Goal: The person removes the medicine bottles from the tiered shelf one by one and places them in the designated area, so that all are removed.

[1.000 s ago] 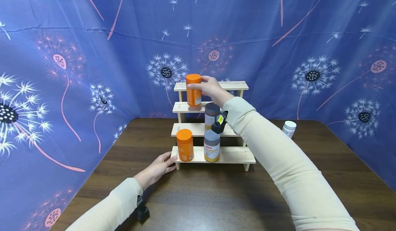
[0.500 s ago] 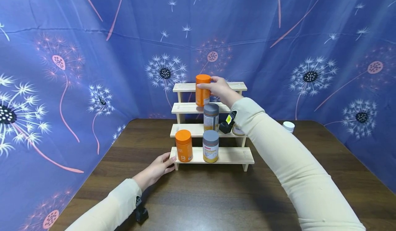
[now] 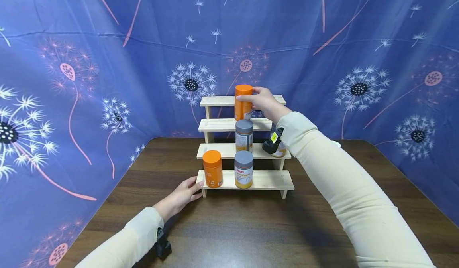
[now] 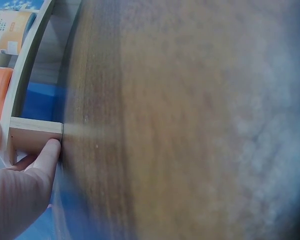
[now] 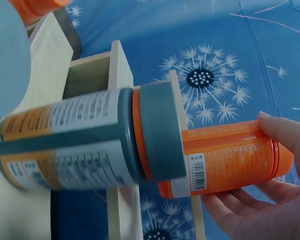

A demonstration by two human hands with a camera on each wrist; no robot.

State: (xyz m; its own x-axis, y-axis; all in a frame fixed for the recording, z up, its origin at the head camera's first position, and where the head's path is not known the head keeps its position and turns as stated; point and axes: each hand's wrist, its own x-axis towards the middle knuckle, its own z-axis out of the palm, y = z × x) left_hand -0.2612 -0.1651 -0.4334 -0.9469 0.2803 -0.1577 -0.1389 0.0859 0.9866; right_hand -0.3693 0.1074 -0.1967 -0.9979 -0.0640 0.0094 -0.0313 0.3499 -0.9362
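Note:
My right hand (image 3: 265,102) holds an orange bottle (image 3: 242,111) upright, thumb across its front, at the third tier of a pale wooden step shelf (image 3: 272,180). In the right wrist view its barcode side (image 5: 230,162) shows; whether its base touches the board I cannot tell. Just in front on the second tier stands a grey-lidded jar (image 3: 244,140). My left hand (image 3: 181,195) grips the bottom tier's left end, a fingertip against the leg (image 4: 37,134). On that tier are another orange bottle (image 3: 213,174) and a grey-lidded jar (image 3: 244,176).
A further jar (image 3: 281,152) stands at the second tier's right end, partly hidden by the black wrist camera (image 3: 272,141). A white lid (image 3: 336,143) peeks out behind the right sleeve. The blue dandelion-print cloth (image 3: 305,68) hangs behind the brown table (image 3: 229,228).
My right hand has carried the orange bottle rightward along the third tier, from its left part to behind the grey-lidded jar. The left hand keeps its grip on the shelf.

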